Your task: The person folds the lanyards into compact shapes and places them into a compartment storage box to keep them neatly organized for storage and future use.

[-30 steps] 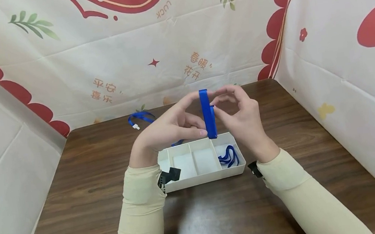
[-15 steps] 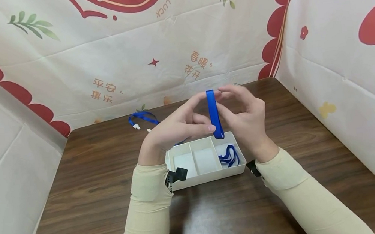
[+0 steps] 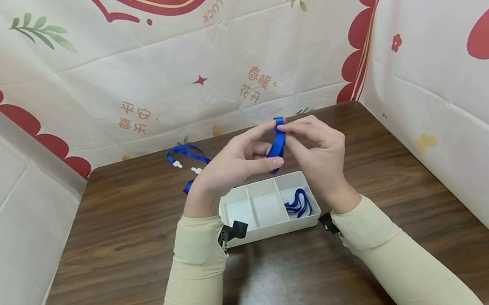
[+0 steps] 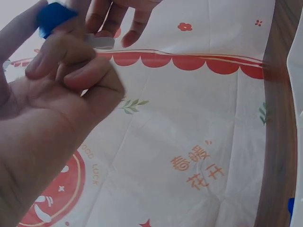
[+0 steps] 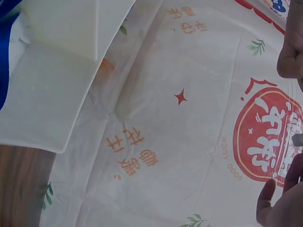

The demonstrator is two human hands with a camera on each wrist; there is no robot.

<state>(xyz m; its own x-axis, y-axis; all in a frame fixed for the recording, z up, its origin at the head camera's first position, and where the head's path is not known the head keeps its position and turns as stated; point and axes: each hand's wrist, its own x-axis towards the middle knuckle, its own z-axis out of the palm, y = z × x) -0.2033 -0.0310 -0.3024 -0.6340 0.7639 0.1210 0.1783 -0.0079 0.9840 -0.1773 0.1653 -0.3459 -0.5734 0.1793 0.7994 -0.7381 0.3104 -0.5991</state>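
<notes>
Currently, the blue strap [image 3: 278, 142] spans the parted left fingers [image 3: 260, 131], which hold it; right fingers [image 3: 308, 127], nearly together, pinch its near-right side.

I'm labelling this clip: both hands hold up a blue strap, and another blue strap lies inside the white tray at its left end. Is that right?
Not quite: the head view shows the second strap inside the white tray at its right end, not left. The left hand and right hand do hold up the first strap.
</notes>
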